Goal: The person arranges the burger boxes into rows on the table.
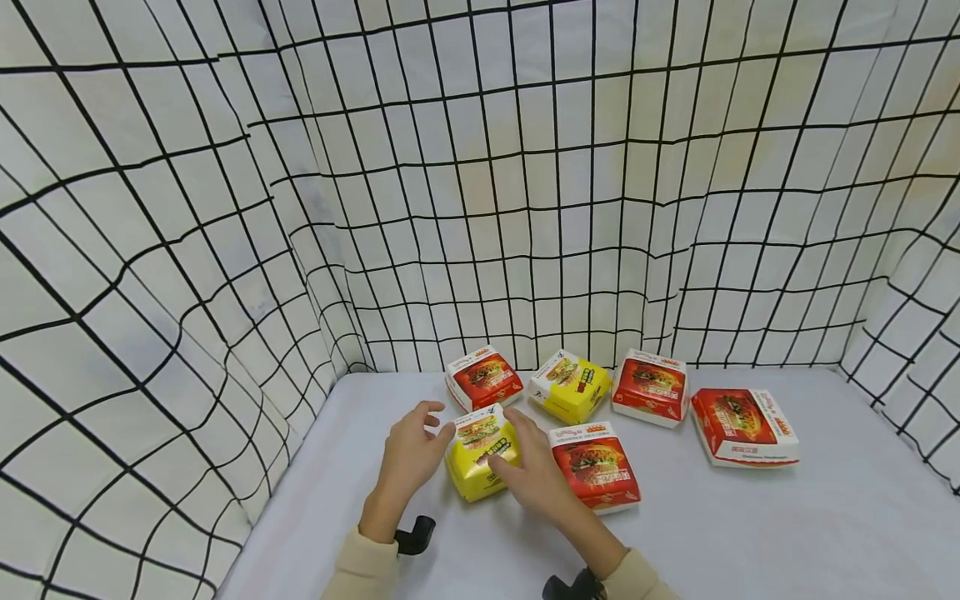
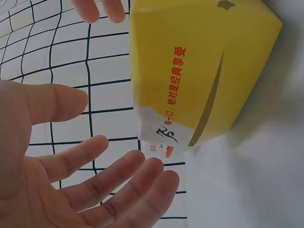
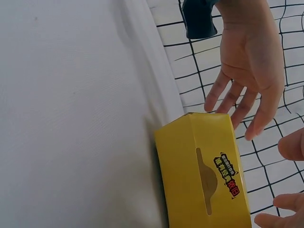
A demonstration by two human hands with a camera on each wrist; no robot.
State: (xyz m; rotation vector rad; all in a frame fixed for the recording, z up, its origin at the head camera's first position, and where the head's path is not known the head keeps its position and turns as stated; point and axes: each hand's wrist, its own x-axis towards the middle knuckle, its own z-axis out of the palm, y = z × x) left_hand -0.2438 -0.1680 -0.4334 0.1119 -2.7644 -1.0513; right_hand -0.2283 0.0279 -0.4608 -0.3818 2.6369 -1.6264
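Observation:
A yellow burger box [image 1: 482, 457] with a white top strip and a printed burger lies on the table between my two hands. My left hand [image 1: 412, 450] is beside its left side, thumb and fingers spread; the left wrist view shows the left hand [image 2: 95, 175] with relaxed fingers and nothing in its grasp. Over the box's right side hangs my right hand [image 1: 536, 471], thumb and fingers apart. In the right wrist view, the right hand's fingertips [image 3: 285, 209] stand just off the yellow box [image 3: 204, 175]. A red burger box [image 1: 596, 467] lies right beside the right hand.
Behind, in a row, lie a red box [image 1: 486, 379], another yellow box [image 1: 570, 386] and a red box [image 1: 651, 387]. Farther right sits one more red box [image 1: 745, 427]. White walls with a black grid [image 1: 480, 192] rise around the white table [image 1: 750, 533].

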